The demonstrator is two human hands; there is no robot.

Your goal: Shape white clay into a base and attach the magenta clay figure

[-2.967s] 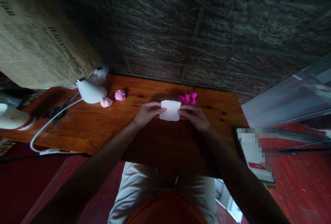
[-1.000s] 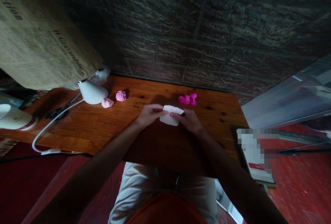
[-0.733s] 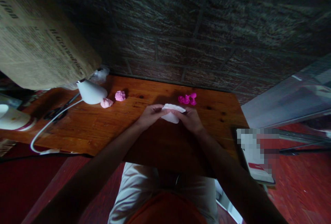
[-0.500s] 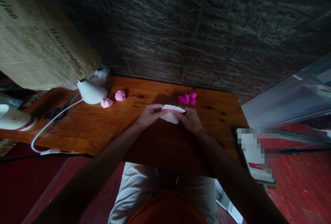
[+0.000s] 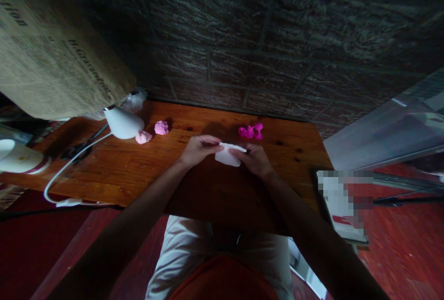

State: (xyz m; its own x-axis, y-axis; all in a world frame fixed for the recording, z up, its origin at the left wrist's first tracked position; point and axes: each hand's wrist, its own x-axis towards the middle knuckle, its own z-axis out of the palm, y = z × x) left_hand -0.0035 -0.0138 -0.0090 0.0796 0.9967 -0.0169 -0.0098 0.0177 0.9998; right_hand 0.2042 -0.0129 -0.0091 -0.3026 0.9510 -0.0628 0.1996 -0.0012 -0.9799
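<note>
A small white piece that looks like folded paper [image 5: 226, 156] is held up over the wooden table. My left hand [image 5: 198, 150] pinches its left corner, thumb in front and fingers behind. At its right side, my right hand [image 5: 255, 159] grips it with the thumb lying across the near face. Just beyond my right hand, bright magenta shapes joined in a cluster [image 5: 251, 131] lie on the table. Two crumpled pink lumps, one brighter [image 5: 161, 127] and one paler [image 5: 143, 137], sit farther left; their material is unclear.
A white lamp base [image 5: 124, 123] with a cable stands at left under a newsprint-patterned shade [image 5: 65, 55]. Dark scissors [image 5: 78, 150] and a tipped paper cup [image 5: 21, 156] lie beside it. A brick wall [image 5: 222, 69] borders the table [image 5: 138, 177]. A partly blurred-out framed object [image 5: 343, 207] is at right.
My left hand has shifted slightly left, its thumb now nearer the corner. More of the white paper's near face shows. The table items stay put.
</note>
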